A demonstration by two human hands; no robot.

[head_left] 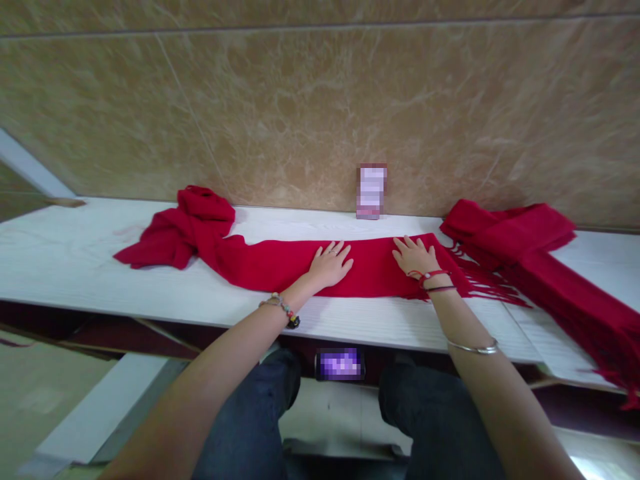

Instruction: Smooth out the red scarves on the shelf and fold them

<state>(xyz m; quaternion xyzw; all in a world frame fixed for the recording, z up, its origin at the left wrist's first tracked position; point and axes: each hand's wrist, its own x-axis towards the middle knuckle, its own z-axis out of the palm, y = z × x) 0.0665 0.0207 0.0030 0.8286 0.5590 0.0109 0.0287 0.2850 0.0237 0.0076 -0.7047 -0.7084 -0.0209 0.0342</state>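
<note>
A red scarf [280, 263] stretches along the white tabletop, smooth and flat in the middle. Its left end is bunched into a loose heap, and fringe spreads from its right end. My left hand [331, 265] lies on the flat part with fingers spread. Further right, near the fringed end, my right hand [414, 257] rests palm down on the same cloth, fingers apart. Neither hand grips the fabric. A second red scarf [520, 240], folded over itself and fringed, lies at the right and hangs toward the front edge.
Against the tiled wall [300, 113] behind the white tabletop [125, 293] stands a small blurred-out upright card or device [371, 192]. A phone-like lit screen [341, 365] sits below the front edge, between my knees. A pale board [100, 407] is at the lower left.
</note>
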